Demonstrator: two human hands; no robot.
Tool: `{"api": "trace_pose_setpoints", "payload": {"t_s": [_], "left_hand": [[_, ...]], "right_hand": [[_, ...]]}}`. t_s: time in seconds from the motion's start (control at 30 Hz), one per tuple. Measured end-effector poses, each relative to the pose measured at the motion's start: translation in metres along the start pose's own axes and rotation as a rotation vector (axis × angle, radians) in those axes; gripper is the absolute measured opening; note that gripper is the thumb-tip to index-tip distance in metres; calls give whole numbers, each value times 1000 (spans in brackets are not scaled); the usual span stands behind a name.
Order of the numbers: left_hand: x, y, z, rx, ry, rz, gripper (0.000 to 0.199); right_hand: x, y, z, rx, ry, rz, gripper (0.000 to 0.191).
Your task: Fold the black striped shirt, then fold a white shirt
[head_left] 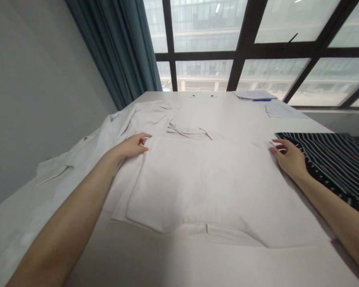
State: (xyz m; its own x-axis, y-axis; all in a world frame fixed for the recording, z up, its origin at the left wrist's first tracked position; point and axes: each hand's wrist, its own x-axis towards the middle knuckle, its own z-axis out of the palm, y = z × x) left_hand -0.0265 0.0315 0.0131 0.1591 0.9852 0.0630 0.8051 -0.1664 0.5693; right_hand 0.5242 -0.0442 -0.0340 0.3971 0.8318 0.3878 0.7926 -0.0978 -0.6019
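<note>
A white garment lies spread and folded on the white table, its lower edge towards me. My left hand is at its upper left corner, thumb and fingers curved with a gap between the tips. At the upper right corner is my right hand, its thumb and index finger close together on the fabric edge. Thin straps stick out beyond the garment's far edge. Whether the left fingertips touch the cloth is hard to tell.
More white cloth lies crumpled at the left. A dark striped cloth is at the right. Papers with a blue pen lie at the table's far right, before the window. A teal curtain hangs behind.
</note>
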Motion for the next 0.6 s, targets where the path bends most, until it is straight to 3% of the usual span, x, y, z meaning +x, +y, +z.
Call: {"api": "trace_pose_setpoints", "payload": {"t_s": [0.2, 0.6], "left_hand": [[-7, 3, -11, -115, -255, -19, 89], [-2, 9, -2, 88, -159, -124, 71]], "right_hand": [[-1, -2, 0, 28, 3, 27, 41], [0, -2, 0, -36, -28, -4, 37]]}}
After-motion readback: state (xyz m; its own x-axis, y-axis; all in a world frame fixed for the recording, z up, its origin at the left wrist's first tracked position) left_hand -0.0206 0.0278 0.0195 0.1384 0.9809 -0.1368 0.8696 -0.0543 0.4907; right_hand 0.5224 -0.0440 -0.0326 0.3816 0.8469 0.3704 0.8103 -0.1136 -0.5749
